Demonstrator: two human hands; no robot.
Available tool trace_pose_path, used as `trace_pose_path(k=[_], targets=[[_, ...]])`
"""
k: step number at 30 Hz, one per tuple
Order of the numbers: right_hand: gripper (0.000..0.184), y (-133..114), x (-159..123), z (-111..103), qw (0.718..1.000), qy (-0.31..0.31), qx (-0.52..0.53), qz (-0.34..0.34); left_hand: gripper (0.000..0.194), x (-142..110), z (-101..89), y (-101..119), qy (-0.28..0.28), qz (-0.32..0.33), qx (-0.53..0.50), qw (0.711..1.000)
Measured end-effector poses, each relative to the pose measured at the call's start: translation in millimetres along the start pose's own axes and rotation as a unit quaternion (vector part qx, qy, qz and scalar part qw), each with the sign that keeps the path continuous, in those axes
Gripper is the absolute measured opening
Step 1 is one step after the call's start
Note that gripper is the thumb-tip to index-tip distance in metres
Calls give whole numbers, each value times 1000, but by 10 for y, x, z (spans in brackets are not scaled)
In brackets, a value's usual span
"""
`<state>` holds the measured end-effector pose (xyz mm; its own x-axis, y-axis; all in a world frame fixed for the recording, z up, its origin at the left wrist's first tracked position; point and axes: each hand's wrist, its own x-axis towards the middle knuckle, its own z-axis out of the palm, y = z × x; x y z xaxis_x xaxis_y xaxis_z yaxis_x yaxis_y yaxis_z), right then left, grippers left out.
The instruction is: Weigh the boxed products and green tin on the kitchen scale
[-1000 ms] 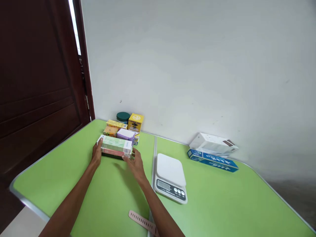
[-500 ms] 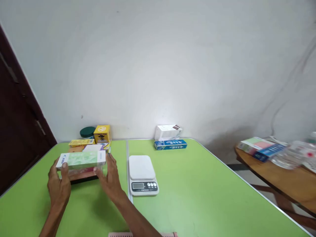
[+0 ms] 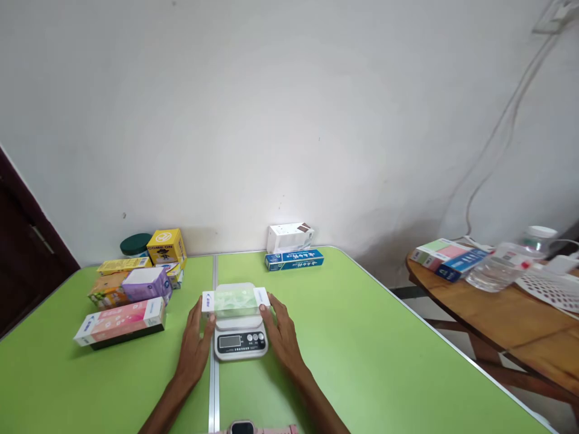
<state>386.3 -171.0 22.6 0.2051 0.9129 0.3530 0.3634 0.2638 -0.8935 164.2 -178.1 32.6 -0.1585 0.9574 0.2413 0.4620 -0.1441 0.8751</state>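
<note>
A long green and white box (image 3: 236, 300) lies across the platform of a white kitchen scale (image 3: 239, 337) in the middle of the green table (image 3: 362, 361). My left hand (image 3: 195, 346) grips the box's left end and my right hand (image 3: 281, 334) grips its right end, fingers curled round it. The scale's display and buttons face me just below the box.
A pink and white box (image 3: 121, 321) lies on a dark box at the left, beside a purple box (image 3: 145, 283), orange and yellow boxes (image 3: 166, 247) and a green-lidded jar (image 3: 134, 243). A white box (image 3: 289, 237) and blue box (image 3: 294, 260) sit by the wall. A wooden table (image 3: 497, 313) stands right.
Both hands have carried the green and white box from the top of the stack at the left over to the scale platform. The pink box beneath it is now uncovered.
</note>
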Motion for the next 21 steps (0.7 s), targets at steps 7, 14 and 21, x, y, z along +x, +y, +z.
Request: trace_pose_path(k=[7, 14, 21], targets=[[56, 137, -29, 13, 997, 15, 27, 65, 70, 5, -80, -241, 10, -45, -40, 998], [59, 174, -40, 15, 996, 28, 55, 63, 73, 29, -113, -274, -1, -68, -64, 996], [54, 128, -66, 21, 994, 22, 82, 66, 76, -42, -75, -194, -20, -34, -48, 998]])
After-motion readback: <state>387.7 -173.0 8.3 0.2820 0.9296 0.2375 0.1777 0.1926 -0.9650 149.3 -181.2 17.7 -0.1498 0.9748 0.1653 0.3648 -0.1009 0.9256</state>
